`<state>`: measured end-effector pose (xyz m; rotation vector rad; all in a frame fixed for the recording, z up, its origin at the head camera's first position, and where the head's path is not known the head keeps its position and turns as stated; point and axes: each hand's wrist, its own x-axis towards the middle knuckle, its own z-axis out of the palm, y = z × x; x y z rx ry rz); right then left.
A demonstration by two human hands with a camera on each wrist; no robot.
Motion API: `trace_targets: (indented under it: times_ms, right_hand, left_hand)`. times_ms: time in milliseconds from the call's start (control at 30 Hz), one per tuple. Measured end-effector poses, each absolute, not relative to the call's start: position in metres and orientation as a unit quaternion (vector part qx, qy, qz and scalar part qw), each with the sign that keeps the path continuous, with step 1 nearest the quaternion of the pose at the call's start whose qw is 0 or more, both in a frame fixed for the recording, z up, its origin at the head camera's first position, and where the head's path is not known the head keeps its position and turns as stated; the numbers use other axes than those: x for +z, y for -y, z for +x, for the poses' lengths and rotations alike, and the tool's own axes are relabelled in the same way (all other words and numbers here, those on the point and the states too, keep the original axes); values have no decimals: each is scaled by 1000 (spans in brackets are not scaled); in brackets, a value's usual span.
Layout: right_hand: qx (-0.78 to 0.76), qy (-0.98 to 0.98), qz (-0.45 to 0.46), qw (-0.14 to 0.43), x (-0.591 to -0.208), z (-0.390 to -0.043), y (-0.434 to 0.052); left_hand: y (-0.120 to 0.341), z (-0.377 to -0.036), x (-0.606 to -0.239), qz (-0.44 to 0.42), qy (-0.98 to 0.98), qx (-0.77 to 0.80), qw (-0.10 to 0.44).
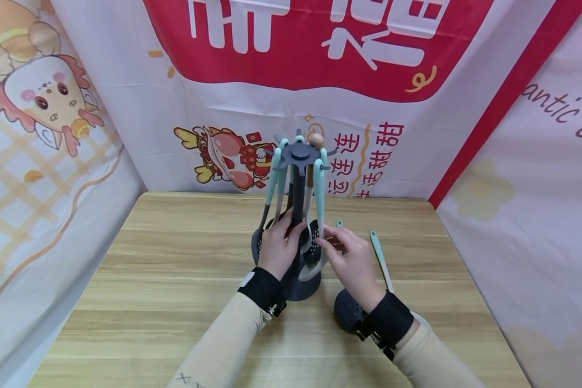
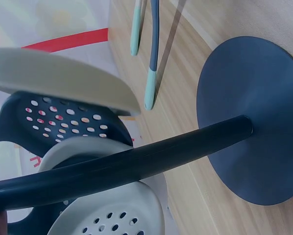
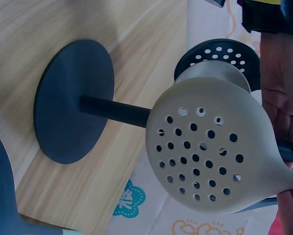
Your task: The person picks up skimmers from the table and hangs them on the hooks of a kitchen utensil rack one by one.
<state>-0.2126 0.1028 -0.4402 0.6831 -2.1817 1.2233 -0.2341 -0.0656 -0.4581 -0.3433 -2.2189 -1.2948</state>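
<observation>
1. Utensil rack (image 1: pixel 297 215) stands upright near the middle of the wooden table (image 1: pixel 174 280), and your left hand (image 1: pixel 277 249) is curled around its dark pole (image 2: pixel 136 164).
2. Your right hand (image 1: pixel 351 264) reaches in from the right, fingertips pinching a hanging utensil with a pale teal handle (image 1: pixel 320 199); what exactly they close on is partly hidden.
3. A perforated beige skimmer head (image 3: pixel 210 156) hangs just beside the pole, with a dark slotted one (image 3: pixel 220 56) behind it.
4. The rack's round dark base (image 2: pixel 254 117) sits flat on the table.
5. Two more utensils, including a dark slotted spoon (image 1: pixel 345 312), lie on the table under your right wrist.
</observation>
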Motion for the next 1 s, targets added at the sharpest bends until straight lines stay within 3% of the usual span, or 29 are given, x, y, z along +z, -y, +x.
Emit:
trace_targets:
  times_ms: [1000]
  right_hand:
    - [522,780,247,242,-449,-210,-100]
  left_hand:
    - [61,-235,-458,-109,831,-474,269]
